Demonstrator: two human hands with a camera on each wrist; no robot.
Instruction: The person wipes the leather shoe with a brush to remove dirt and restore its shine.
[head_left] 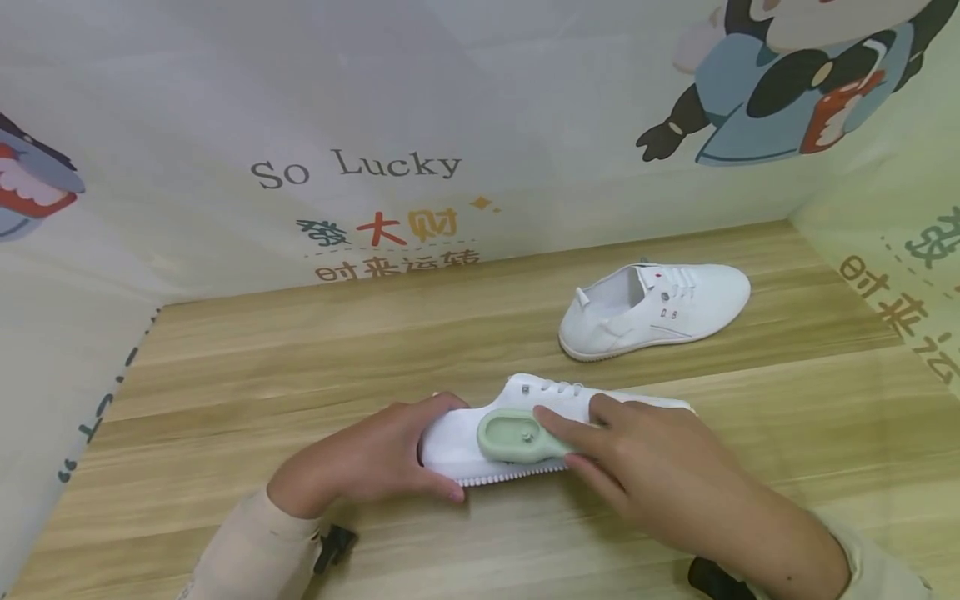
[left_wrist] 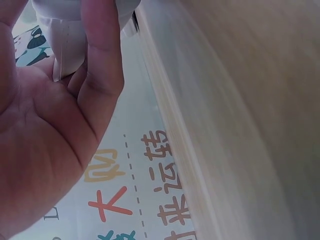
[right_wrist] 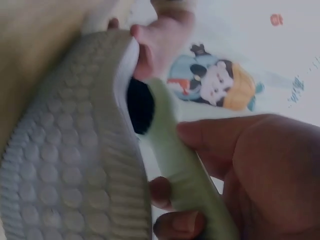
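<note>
A white lace-up shoe (head_left: 453,437) is in the middle of the head view, its laces toward the back. My left hand (head_left: 375,454) grips its heel end from the left, thumb along the near lower edge. In my right hand (head_left: 660,462) I hold a pale green brush (head_left: 513,437) by its handle, with the head flat against the shoe's near side. Dark bristles (right_wrist: 140,106) show beneath the brush head in the right wrist view, right at the shoe's upper. That view also shows the shoe's dotted sole (right_wrist: 65,165). The toe is partly hidden behind my right hand.
A second white shoe (head_left: 697,304) stands behind to the right, toe pointing right. Both rest within a wood-grain tabletop area (head_left: 300,358). A printed white curtain (head_left: 525,100) closes off the back and both sides.
</note>
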